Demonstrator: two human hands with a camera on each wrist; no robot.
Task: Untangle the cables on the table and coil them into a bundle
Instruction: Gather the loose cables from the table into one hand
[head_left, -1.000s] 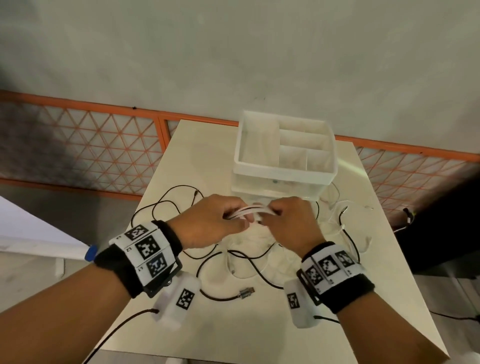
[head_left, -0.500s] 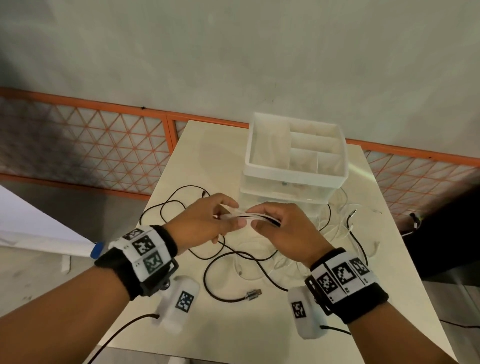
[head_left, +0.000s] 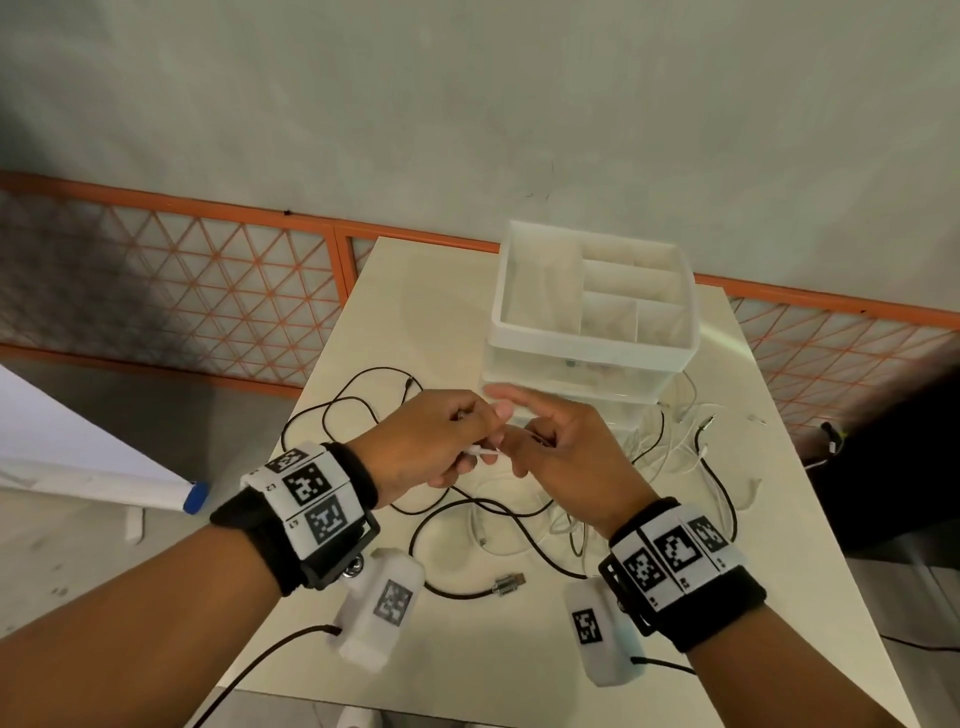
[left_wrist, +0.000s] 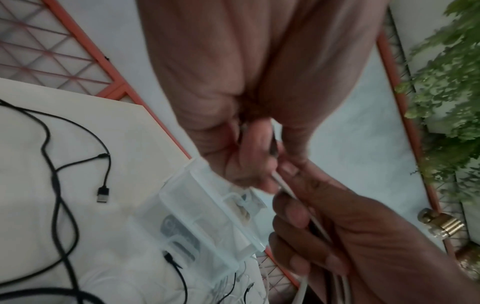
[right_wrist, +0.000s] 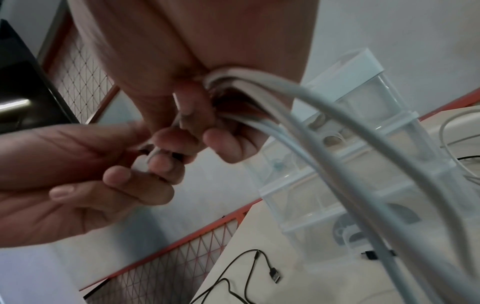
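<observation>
A white cable (head_left: 483, 453) is pinched between the left hand (head_left: 426, 447) and the right hand (head_left: 566, 457), held above the table (head_left: 415, 322) at its centre; several white strands are gripped in the right hand's curled fingers (right_wrist: 228, 144). Loose black cables (head_left: 467, 525) lie on the table at 6 o'clock of the hands. Compared with half a second earlier, the right index finger has been straightened.

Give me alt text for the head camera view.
Two hands meet above a white table, the left hand and right hand both pinching a white cable. Loose black cables lie beneath, with a white compartment organizer behind.
</observation>
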